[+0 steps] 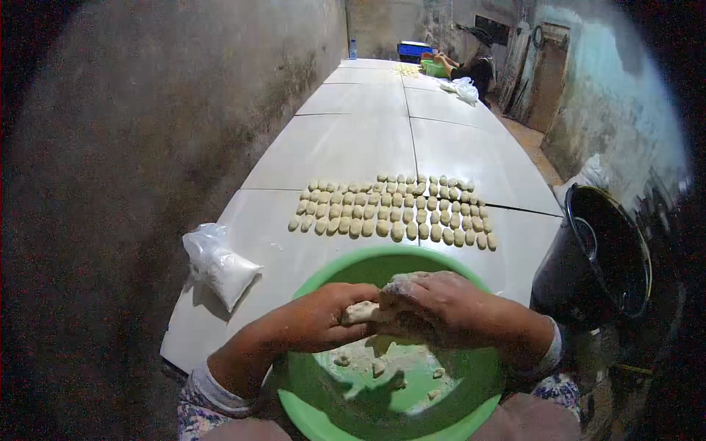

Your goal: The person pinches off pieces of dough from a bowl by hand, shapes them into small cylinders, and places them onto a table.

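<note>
Over a green basin [294,393], my two hands meet around a lump of pale dough [360,312]. My left hand [323,316] has its fingers and thumb closed about the lump. My right hand [448,309], dusted white with flour, curls over the other side of it and hides part of the dough. Flour and several small dough crumbs [379,367] lie in the bottom of the basin. Just beyond its far rim, rows of small oval dough pieces [397,232] are laid out on the white tiled table [353,140].
A plastic bag of white powder [220,264] rests at the table's left edge. To the right stands a black bucket [559,279]. At the far end, another person [479,70] works near a green basin [434,68], a white plastic bag [462,89] and a blue crate [413,51].
</note>
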Tool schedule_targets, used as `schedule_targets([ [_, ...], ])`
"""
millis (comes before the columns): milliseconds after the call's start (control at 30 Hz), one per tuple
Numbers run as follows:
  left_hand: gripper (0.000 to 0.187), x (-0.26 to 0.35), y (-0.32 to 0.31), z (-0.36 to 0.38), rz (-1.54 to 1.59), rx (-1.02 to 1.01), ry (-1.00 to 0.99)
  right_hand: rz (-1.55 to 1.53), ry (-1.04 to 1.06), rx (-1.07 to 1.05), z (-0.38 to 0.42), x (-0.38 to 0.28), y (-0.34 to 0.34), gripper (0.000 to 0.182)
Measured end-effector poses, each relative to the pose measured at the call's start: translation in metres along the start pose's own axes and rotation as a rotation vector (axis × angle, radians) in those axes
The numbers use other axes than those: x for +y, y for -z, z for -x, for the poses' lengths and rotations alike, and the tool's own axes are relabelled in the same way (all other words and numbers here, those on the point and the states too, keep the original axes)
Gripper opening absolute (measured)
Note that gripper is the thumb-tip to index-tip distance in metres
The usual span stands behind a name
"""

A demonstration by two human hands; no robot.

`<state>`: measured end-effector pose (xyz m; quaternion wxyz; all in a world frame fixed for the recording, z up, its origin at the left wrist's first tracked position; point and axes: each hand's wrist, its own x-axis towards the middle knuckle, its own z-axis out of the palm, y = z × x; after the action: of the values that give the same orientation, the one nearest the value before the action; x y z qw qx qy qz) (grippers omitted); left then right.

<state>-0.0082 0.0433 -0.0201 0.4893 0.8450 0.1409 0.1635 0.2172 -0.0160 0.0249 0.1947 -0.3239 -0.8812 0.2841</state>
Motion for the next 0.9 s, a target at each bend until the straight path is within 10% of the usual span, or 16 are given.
schedule_targets([
  [800, 0.03, -0.009, 0.024, 0.007, 0.098, -0.146, 0.11, 0.039, -0.449, 0.082, 0.036, -0.03, 0.049, 0.02],
  [900, 0.021, -0.001, 0.019, 0.005, 0.198, -0.107, 0.136, 0.114, -0.207, 0.042, 0.039, -0.021, 0.049, 0.019],
])
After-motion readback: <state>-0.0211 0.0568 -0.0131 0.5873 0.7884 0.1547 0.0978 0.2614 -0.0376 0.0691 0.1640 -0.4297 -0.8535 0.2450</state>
